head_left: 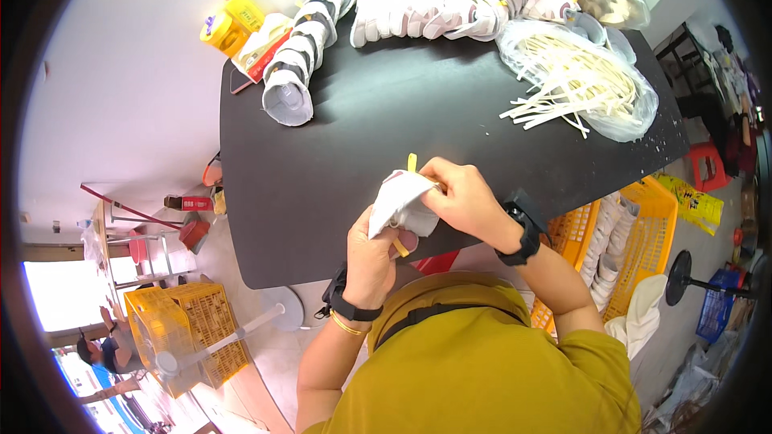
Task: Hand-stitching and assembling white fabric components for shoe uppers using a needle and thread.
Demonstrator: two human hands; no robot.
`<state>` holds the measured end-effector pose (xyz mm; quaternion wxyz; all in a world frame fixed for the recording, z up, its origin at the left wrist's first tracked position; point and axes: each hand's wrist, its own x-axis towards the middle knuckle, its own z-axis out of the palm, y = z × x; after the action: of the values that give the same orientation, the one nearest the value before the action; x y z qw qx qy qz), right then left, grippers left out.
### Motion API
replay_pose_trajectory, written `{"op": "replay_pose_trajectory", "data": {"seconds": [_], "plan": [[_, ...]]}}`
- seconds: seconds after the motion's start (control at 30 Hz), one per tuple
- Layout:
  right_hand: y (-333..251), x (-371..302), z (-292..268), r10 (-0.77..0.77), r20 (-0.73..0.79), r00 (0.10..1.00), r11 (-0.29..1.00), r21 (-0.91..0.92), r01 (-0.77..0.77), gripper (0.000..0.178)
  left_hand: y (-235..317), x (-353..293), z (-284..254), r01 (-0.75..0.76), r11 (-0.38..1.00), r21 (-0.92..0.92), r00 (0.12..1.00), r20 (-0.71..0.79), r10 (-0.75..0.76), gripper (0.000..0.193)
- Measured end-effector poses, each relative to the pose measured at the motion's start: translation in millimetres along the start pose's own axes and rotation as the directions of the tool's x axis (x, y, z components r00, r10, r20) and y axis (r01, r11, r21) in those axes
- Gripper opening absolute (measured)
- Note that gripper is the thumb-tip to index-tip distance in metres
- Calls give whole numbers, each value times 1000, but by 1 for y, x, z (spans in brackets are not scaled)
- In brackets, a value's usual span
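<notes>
Two bare hands work on one white shoe upper [398, 193] held over the near edge of a black table [362, 128]: the left hand [371, 253] grasps its lower side with curled fingers, while the right hand [462, 193] pinches its right-hand edge. Two yellow tabs [412, 162] stick out of the upper, one at the top and one at the bottom. Beyond it, at the table's right, one clear plastic bag [635, 120] lies open with a heap of cream strips [571, 72] spilling from its mouth, too many to count, and a second bag [631, 8] behind holds pale pieces. One row of nested grey-and-white uppers [289, 100] runs along the left, and more stacked uppers [418, 16] line the far edge. Past the left row stand one yellow jar [219, 30], one yellow bottle [244, 10] and one red-and-white box [269, 52]. Off the table, orange-yellow crating [655, 225] on the right, perhaps one crate or two, holds two rows of pale uppers [607, 245]; two yellow crates [205, 317] stand on the left, and one blue basket [718, 305] sits at far right
</notes>
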<state>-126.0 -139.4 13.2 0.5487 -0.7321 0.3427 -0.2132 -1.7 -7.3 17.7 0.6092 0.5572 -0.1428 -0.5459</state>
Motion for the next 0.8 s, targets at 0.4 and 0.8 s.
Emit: {"op": "replay_pose_trajectory", "data": {"seconds": [0.4,0.8], "plan": [[30,-7,15,130,121,984,980,133,-146,32,-9,-1,11,-9,992,-127,998,-56,1,35],[7,-57,23,-420,-178,890,890,-272,366,18,-21,3,10,-95,985,-145,990,-117,78,34]]}}
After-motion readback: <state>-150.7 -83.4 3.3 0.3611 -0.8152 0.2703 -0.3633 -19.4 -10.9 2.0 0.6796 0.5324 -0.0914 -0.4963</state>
